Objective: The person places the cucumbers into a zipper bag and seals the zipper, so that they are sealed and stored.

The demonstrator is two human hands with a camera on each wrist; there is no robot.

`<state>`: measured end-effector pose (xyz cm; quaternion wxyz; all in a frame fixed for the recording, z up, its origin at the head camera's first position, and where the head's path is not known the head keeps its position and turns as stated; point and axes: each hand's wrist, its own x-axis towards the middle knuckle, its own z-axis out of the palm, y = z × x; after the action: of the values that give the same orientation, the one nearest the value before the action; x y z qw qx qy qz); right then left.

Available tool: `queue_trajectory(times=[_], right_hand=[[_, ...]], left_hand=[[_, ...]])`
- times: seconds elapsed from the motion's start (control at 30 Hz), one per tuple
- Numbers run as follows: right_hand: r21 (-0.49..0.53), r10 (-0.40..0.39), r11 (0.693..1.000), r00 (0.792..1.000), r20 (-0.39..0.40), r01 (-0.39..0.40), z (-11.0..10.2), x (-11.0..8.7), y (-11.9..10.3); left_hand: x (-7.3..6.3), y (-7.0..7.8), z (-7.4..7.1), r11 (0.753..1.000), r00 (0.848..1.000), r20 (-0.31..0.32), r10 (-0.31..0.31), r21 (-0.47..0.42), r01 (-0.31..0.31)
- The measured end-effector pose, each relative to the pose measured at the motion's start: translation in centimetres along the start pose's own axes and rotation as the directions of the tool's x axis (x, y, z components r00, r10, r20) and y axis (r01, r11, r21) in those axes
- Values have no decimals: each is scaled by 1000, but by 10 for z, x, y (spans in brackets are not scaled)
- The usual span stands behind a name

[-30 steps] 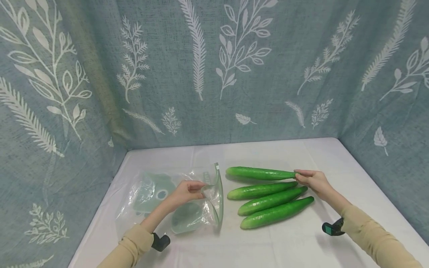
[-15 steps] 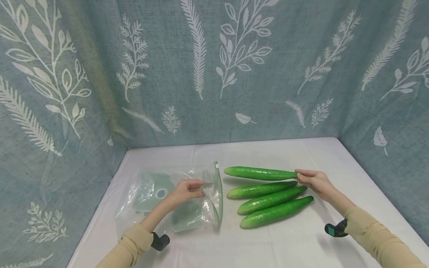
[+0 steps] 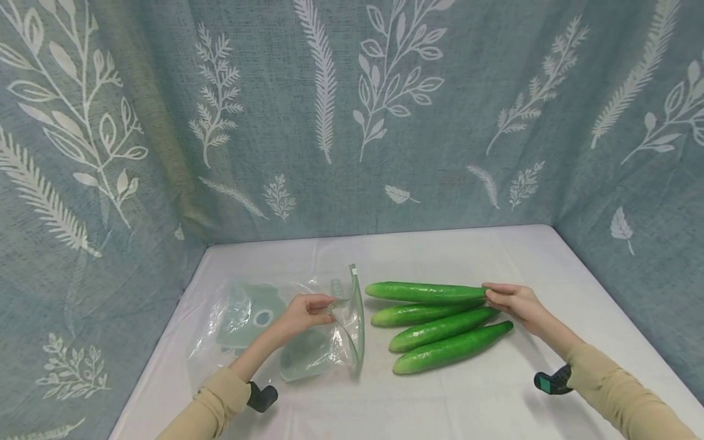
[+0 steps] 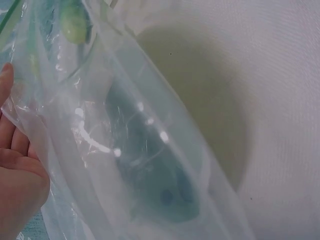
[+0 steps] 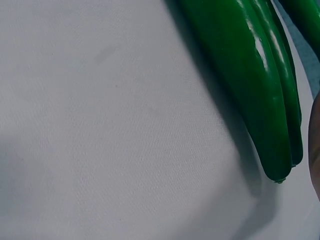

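A clear zip bag (image 3: 316, 363) with a pale green print lies on the left half of the table, its mouth facing right. My left hand (image 3: 308, 316) pinches the bag's edge at the mouth and keeps it parted. In the left wrist view the bag's film (image 4: 150, 145) fills the middle, beside that hand (image 4: 22, 185). On the right, my right hand (image 3: 519, 304) pinches the thin end of a green cucumber (image 3: 420, 291), whose pale tip points at the bag's mouth. This cucumber overlaps the one in front of it (image 3: 404, 316) in the head view.
Two more cucumbers, the middle one (image 3: 434, 333) and the nearest one (image 3: 451, 349), lie side by side on the white tablecloth (image 3: 429, 409). A blue-green curtain (image 3: 352, 195) with white leaf prints surrounds the table at the back and sides.
The pinched cucumber rose a little, shifted slightly left, then came nearer, from behind the second cucumber to overlapping it. The left hand and bag stayed about where they were.
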<state>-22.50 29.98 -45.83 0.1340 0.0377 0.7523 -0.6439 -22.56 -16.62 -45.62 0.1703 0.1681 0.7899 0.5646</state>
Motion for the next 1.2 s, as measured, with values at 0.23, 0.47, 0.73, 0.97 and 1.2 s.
queue_trajectory(times=[0.23, 0.47, 0.73, 0.97, 1.2], right_hand=[[49, -14, 999, 999, 37, 12, 3, -1, 1], [72, -29, 997, 997, 73, 24, 11, -3, -2], [71, -39, 997, 995, 90, 33, 26, -4, -6], [72, -31, 997, 996, 88, 25, 36, -4, -9], [47, -29, 999, 995, 91, 24, 47, -5, -9]], left_hand=[[0, 0, 1, 1000, 1000, -9, -2, 12, 2], [1, 3, 2, 1000, 999, -37, -15, 16, 15], [1, 6, 1, 1000, 999, -31, -7, 30, 8], [5, 8, 2, 997, 999, -37, 9, 73, -6], [6, 8, 2, 997, 999, -17, 32, 73, -31]])
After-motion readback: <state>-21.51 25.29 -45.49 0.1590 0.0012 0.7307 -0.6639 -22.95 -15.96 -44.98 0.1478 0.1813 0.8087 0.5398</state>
